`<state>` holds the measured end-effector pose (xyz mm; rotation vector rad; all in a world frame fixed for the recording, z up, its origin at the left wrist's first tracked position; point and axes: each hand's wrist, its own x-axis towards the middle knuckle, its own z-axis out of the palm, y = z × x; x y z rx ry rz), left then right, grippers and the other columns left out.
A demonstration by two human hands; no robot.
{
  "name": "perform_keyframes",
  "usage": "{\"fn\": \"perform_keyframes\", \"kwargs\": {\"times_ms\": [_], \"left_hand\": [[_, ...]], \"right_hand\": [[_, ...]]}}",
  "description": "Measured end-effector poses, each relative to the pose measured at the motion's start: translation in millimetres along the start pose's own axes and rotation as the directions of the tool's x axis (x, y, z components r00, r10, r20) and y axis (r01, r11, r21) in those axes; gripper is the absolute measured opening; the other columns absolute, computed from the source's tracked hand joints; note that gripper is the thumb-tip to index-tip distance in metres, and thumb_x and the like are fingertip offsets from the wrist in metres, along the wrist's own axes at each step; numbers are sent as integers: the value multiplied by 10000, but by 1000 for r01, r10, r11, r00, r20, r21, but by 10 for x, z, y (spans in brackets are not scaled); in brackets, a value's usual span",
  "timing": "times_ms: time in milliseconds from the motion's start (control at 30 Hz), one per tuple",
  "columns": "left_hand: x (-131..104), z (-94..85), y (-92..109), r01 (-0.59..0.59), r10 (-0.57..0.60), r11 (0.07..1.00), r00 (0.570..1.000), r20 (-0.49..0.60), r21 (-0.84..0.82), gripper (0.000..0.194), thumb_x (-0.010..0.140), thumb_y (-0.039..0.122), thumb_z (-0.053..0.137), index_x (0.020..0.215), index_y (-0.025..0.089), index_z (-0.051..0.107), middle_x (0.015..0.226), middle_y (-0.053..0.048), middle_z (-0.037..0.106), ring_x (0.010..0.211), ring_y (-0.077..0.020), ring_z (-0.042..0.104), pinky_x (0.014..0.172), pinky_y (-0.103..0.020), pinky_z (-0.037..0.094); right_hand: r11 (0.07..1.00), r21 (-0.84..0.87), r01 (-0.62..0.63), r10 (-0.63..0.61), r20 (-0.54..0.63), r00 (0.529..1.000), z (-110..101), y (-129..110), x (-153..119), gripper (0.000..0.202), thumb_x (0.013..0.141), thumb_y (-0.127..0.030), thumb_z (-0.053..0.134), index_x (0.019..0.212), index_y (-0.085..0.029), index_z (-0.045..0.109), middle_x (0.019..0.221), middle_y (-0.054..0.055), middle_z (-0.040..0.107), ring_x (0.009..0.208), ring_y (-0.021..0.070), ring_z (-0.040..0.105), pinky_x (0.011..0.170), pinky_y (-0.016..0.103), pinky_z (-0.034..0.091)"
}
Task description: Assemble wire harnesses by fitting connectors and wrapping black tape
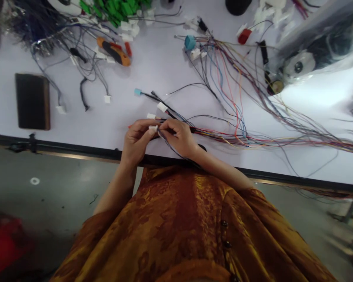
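Near the table's front edge, my left hand (137, 143) pinches a small white connector (153, 129) between thumb and fingers. My right hand (181, 137) is closed on thin dark wires (166, 140) right beside that connector; they run down past my right wrist. Whether the wire tips sit inside the connector is too small to tell. Just beyond my fingers lie other plugs of the harness: a white connector (162, 106) and a light blue connector (138, 91). A long bundle of coloured wires (220, 135) stretches right from behind my right hand.
An orange-and-black tool (114, 51) lies at the back left, near a heap of green connectors (117, 9). A dark rectangular object (33, 102) rests at the left. Clear plastic bags (326, 51) stand at the right. The table's dark front edge (85, 148) runs before my body.
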<state>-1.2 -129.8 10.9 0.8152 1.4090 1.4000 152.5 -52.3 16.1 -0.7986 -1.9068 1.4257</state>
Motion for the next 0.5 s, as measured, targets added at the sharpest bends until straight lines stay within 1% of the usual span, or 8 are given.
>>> {"fn": "perform_keyframes", "kwargs": {"times_ms": [67,133,200,267,333,400,467,500], "left_hand": [[9,-39,42,22,-25,998,998,54,54,215,830,372,807,986,242,736,888,4,745,727,-106,687,675,-242,583],[23,-77,79,53,-55,996,998,37,74,183,843,373,792,952,247,716,711,34,709,554,-86,616,533,-227,524],[39,-112,106,82,-80,995,995,-54,48,124,851,352,773,906,275,695,603,69,667,502,-86,586,490,-229,496],[54,-144,124,68,-61,997,978,-199,32,78,839,321,754,877,317,686,589,103,655,495,-85,581,480,-236,484],[67,-179,135,42,-18,997,944,-330,64,82,812,279,729,841,347,692,595,124,652,479,-85,561,460,-245,450],[81,-223,140,62,-29,996,921,-388,71,120,792,242,693,805,362,701,601,129,657,478,-85,548,458,-248,420],[98,-279,141,117,-97,993,919,-383,29,159,777,210,656,756,361,702,569,122,639,486,-84,538,468,-244,397],[108,-311,141,159,-151,987,924,-350,-6,178,772,194,638,728,355,702,544,114,625,493,-84,535,476,-242,388]], "right_hand": [[1000,11,16,-17,36,999,24,30,6,219,980,-378,527,824,-236,584,829,5,638,755,140,540,744,320,419],[1000,-13,3,-1,117,993,4,70,-2,217,959,-449,567,926,-238,606,835,-1,632,748,141,537,728,316,412],[993,-118,-15,37,183,982,-87,114,-41,241,931,-450,611,1037,-233,611,833,-7,627,745,144,535,739,313,415],[958,-287,-25,84,198,977,-248,152,-116,183,960,-349,556,1073,-218,616,901,21,651,806,165,553,803,325,429],[897,-439,-54,124,130,984,-447,176,-224,197,971,-201,443,1019,-192,634,983,75,664,890,197,568,865,350,440],[851,-519,-79,122,49,991,-638,181,-353,248,947,-128,405,1000,-160,645,1041,124,660,959,227,574,905,373,449],[835,-545,-73,63,-37,997,-799,176,-489,233,934,-137,440,1029,-124,652,1073,161,651,1022,258,570,949,397,449],[838,-542,-63,18,-88,996,-873,173,-557,221,928,-166,485,1058,-100,652,1077,176,646,1050,274,567,970,409,448]]}}
